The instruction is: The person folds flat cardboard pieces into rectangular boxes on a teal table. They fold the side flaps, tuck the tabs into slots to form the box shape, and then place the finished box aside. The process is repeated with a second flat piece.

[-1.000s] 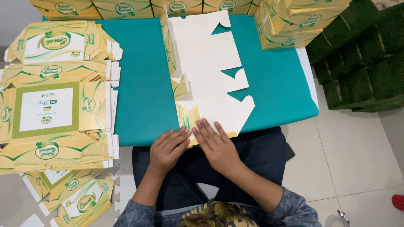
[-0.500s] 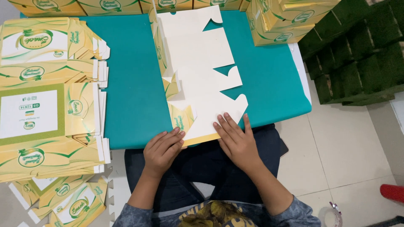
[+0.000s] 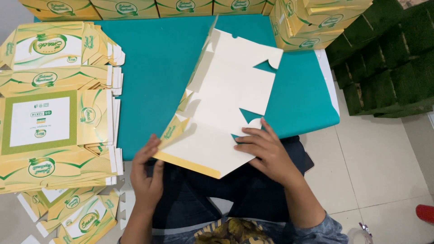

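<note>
A flat white cardboard box blank [image 3: 226, 97] with yellow printed edges lies on the teal table [image 3: 153, 72], its near end sticking out over my lap. My left hand [image 3: 149, 174] grips the blank's near left flap, which is lifted and tilted up. My right hand [image 3: 266, 151] rests with spread fingers on the blank's near right edge, pressing it down. The left side flaps of the blank stand partly upright.
A stack of flat yellow and green printed blanks [image 3: 54, 108] fills the table's left side, with more blanks [image 3: 77, 217] on the floor below. Folded yellow boxes [image 3: 312, 22] line the far edge and right corner. Dark green crates [image 3: 389, 63] stand at right on the tiled floor.
The near end of the blank has been lifted and folded up. My left hand moved from flat on the edge to gripping the left flap; my right hand stayed pressing the right side.
</note>
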